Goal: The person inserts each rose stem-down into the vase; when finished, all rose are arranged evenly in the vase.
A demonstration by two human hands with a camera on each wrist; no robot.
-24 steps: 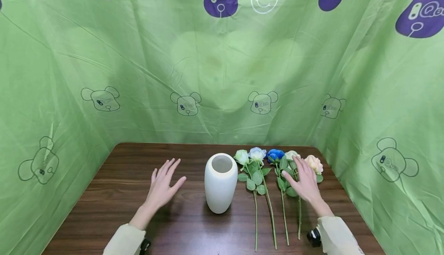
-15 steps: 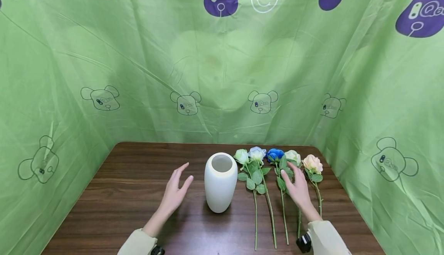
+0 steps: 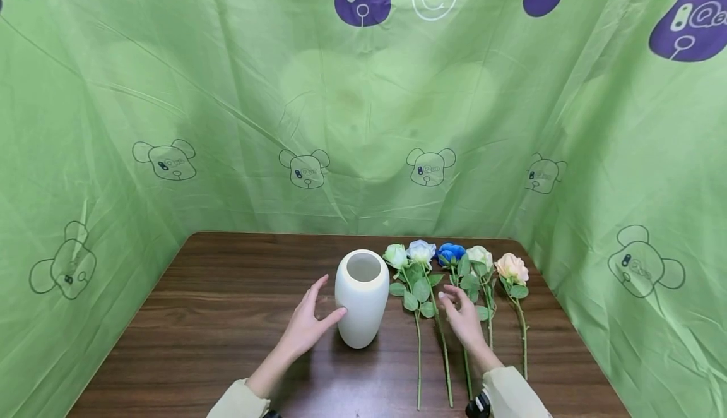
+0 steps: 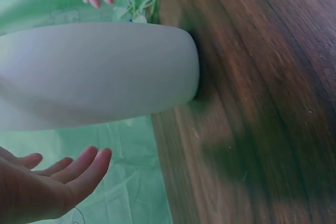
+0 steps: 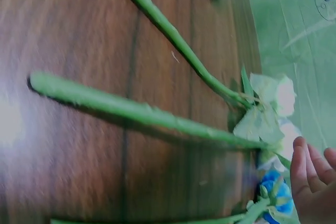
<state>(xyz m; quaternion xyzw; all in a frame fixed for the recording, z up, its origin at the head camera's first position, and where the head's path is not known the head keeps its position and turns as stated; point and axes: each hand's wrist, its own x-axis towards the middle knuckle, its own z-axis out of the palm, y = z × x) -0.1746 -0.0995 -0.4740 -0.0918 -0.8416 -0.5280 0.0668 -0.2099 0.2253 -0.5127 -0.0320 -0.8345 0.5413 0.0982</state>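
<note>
A tall white vase (image 3: pixel 362 310) stands upright on the wooden table. My left hand (image 3: pixel 303 326) is at its left side, fingers spread and thumb overlapping the vase's edge; the left wrist view shows a gap between the fingertips (image 4: pixel 105 156) and the vase wall. My right hand (image 3: pixel 467 324) hovers over the flower stems, fingers loosely bent and holding nothing. Nearest it are a blue rose (image 3: pixel 451 254) and a pale blue rose (image 3: pixel 421 252). A pale green rose (image 3: pixel 396 256) lies closest to the vase. Farther right lie a cream rose (image 3: pixel 479 257) and a peach rose (image 3: pixel 512 269).
The dark wooden table (image 3: pixel 216 304) has its back edge against a green curtain (image 3: pixel 363 89) with printed bear faces. More curtain closes in both sides. The long stems (image 3: pixel 442 361) point toward the front edge.
My left hand has moved right, up to the vase. The right hand has moved left and toward me, from the cream and peach roses to the stems near the blue one. Vase and flowers have stayed put.
</note>
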